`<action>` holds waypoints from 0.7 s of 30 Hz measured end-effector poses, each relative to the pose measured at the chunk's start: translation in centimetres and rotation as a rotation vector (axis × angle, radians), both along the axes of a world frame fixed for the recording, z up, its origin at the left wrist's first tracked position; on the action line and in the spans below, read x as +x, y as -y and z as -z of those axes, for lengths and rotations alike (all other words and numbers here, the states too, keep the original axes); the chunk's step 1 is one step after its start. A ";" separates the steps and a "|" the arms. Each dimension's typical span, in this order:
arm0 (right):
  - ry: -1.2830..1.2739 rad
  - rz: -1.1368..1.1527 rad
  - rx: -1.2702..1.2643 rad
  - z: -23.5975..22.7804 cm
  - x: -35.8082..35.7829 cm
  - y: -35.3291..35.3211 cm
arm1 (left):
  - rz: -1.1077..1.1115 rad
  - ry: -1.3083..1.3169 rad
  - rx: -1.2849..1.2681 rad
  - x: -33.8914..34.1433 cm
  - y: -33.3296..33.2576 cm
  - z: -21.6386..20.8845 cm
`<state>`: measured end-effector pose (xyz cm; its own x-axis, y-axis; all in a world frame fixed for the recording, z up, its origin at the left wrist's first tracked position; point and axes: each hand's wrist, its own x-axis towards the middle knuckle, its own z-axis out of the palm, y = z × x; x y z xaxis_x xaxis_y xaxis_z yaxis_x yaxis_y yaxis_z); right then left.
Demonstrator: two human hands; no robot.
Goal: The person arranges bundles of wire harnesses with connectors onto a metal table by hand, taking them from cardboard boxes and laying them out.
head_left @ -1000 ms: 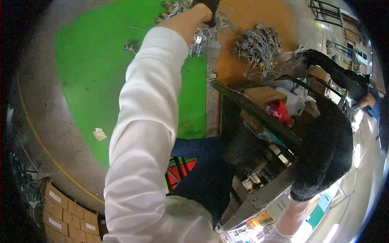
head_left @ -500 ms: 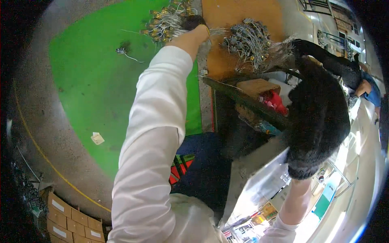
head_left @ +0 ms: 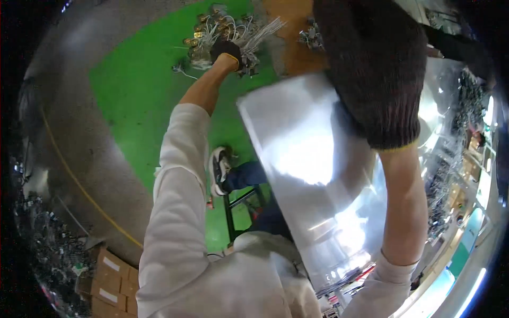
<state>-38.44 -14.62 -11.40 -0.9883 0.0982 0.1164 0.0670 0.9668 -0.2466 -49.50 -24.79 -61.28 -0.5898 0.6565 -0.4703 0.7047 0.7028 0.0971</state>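
My left hand, in a dark knit glove with a yellow cuff edge, is down at a pile of small wired parts on the green floor. The parts have brass-coloured ends and white wires. Its fingers look curled in among them, and what they hold is hidden. A bundle of white wires fans out beside that hand. My right hand, gloved too, looms large over the upper end of a shiny silvery surface with a straight edge. Its fingertips are dark and hidden, so any hold is unclear.
A second group of parts shows partly on the brown floor behind my right hand. My shoe and a dark metal frame are below. Cardboard boxes stand lower left, near a dark heap.
The view has shifted. My right hand has moved up and toward the middle, covering much of the brown floor. My left hand now sits lower, at the near side of the wired parts.
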 end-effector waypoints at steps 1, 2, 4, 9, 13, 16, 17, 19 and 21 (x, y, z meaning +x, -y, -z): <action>-0.003 0.025 0.000 0.6 0.0 -1.0 | -0.089 0.027 0.003 0.3 -0.5 -0.1; -0.136 -0.225 0.303 1.5 0.1 -2.6 | -0.069 0.028 0.000 -1.4 -0.9 -0.6; -0.264 -0.467 0.597 1.9 0.7 -3.4 | -0.040 1.383 -0.218 -7.2 -0.8 -1.4; -0.347 -0.533 0.611 1.1 -0.3 -2.1 | -0.101 0.329 0.108 2.4 6.4 12.2; -0.327 -0.397 0.469 0.8 -1.1 -1.9 | -0.348 0.310 0.193 7.8 11.8 17.5; -0.326 -0.289 0.360 0.1 -0.8 -2.6 | -0.103 0.275 0.004 9.0 14.7 19.6; -0.325 -0.264 0.307 0.4 -1.3 -2.2 | -0.055 0.404 -0.225 10.1 16.9 19.2; -0.300 -0.203 0.231 1.4 -1.4 -2.1 | 0.008 0.544 -0.451 12.2 18.2 18.0; -0.273 -0.147 0.167 2.4 -1.8 -1.7 | -0.203 0.727 -0.347 13.1 21.4 14.4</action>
<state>-40.27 -12.92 -13.83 -0.9205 -0.0860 0.3811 -0.1228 0.9897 -0.0733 -36.41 -46.23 -75.66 -0.1518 0.3172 -0.9361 0.4060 0.8835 0.2336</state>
